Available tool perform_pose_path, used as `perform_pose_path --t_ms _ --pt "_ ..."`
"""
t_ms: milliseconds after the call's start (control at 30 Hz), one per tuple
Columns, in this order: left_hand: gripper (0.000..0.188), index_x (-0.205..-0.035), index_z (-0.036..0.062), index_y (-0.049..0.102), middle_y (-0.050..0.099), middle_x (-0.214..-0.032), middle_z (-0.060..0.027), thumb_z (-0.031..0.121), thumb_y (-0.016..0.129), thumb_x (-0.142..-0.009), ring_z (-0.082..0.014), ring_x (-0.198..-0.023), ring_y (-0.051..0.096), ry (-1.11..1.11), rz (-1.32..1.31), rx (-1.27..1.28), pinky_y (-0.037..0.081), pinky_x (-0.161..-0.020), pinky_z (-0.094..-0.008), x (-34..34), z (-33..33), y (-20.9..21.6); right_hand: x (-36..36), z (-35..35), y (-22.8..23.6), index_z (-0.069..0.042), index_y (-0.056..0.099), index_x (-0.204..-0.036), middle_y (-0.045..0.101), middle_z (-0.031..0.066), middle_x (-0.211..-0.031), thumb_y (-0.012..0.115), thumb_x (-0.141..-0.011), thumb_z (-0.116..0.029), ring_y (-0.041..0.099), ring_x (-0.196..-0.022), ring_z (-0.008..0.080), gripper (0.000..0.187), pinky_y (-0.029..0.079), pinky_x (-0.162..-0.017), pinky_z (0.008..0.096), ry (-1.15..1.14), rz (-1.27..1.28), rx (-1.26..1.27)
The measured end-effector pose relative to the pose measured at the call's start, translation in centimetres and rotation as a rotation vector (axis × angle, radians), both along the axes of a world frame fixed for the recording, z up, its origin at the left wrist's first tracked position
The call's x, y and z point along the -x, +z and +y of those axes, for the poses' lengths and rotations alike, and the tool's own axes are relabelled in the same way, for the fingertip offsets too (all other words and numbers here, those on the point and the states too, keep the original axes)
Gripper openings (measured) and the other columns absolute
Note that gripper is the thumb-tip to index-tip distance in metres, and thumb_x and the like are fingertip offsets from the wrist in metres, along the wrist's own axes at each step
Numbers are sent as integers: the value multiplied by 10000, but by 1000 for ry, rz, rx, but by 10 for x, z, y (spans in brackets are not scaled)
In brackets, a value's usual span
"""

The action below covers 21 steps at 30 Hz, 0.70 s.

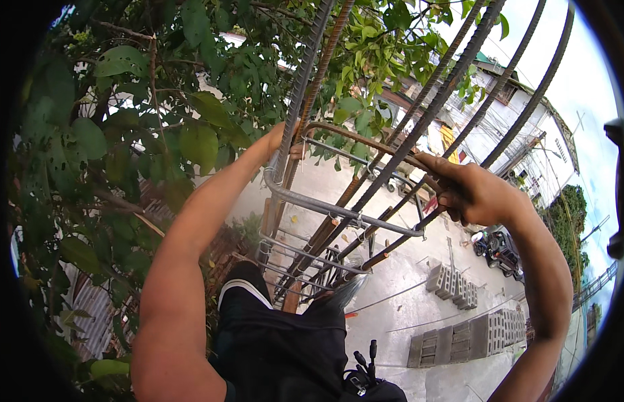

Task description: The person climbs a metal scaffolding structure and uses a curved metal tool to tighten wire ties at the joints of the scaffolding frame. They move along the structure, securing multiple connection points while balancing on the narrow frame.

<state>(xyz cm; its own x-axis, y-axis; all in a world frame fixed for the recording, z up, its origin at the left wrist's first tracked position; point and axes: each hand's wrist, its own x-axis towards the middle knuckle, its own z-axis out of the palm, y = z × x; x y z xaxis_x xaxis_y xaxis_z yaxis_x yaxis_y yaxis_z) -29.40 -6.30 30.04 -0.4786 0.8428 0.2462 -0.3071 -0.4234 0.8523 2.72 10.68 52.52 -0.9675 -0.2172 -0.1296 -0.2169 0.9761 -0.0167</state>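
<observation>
Several tall ribbed rebars (429, 110) rise in front of me, with square steel stirrups around them. A rusty stirrup (365, 139) spans between my two hands near the upper part of the cage. My right hand (483, 191) is closed on its right end, thumb on top and fingers curled under. At the left corner, my left hand (280, 139) is closed around the stirrup beside the left rebars, which hide part of its fingers. Just below my hands lies a grey stirrup (339, 209) fastened around the bars. More stirrups (312, 258) sit lower down the cage.
Leafy branches (124, 134) crowd the left and top. Far below on the concrete ground (392, 301) stand stacks of hollow blocks (469, 338) and a dark vehicle (497, 253). A white building (526, 134) and overhead wires are at the right. Black handles (370, 362) stick up near my waist.
</observation>
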Motion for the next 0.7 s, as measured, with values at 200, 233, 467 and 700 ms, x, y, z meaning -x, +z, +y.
perform_pose_path --t_ms 200,233,467,700 --pt "324 -805 69 506 356 -475 -23 376 527 -905 -138 -374 335 143 26 108 326 -415 -285 5 2 -4 -8 -16 -7 -55 309 -1397 573 230 -631 485 -613 125 590 -600 384 823 455 -585 474 68 95 -327" --pt "338 -860 48 537 364 -511 -19 382 524 -910 -121 -386 329 164 -3 144 297 -400 -280 5 2 -4 -9 -17 -7 -55 309 -1397 573 227 -628 484 -603 125 589 -598 384 833 458 -581 474 78 104 -335" --pt "601 -859 63 553 354 -440 -7 649 422 -851 -169 -399 393 116 -33 -80 403 -468 -297 -6 -1 -6 -12 -4 -22 -108 302 -1414 565 176 -663 491 -629 83 578 -597 357 830 466 -600 463 156 215 -362" --pt "583 -954 44 535 486 -576 -10 582 641 -755 -158 -637 558 52 169 12 489 -713 -310 -9 -11 -11 -18 4 -30 -125 285 -1421 567 186 -736 473 -654 74 590 -648 361 815 480 -621 453 183 258 -408"
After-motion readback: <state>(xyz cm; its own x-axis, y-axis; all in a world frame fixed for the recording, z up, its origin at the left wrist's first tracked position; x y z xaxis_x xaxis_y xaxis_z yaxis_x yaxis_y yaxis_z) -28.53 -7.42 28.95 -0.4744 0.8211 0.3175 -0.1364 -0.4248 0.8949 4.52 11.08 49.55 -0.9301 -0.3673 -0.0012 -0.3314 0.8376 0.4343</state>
